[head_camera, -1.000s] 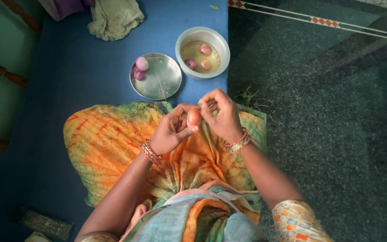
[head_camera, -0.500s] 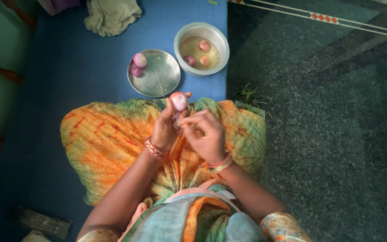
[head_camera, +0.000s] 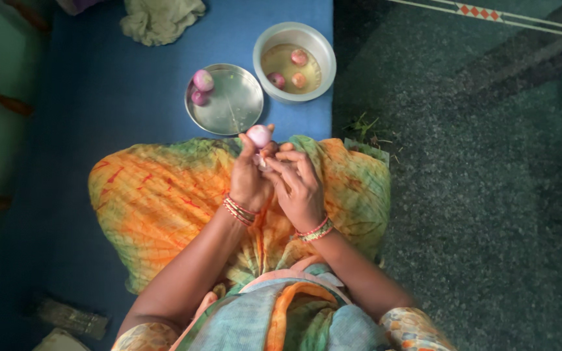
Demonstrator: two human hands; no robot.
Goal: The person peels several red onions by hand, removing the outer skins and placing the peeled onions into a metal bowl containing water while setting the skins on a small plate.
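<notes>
Just below the steel plate (head_camera: 224, 101), the left hand (head_camera: 250, 177) pinches a peeled onion (head_camera: 259, 136) at its fingertips, closed on it. The right hand (head_camera: 299, 185), beside it, plucks at loose skin under the onion; its fingertips are hidden, so its grip cannot be told.
</notes>
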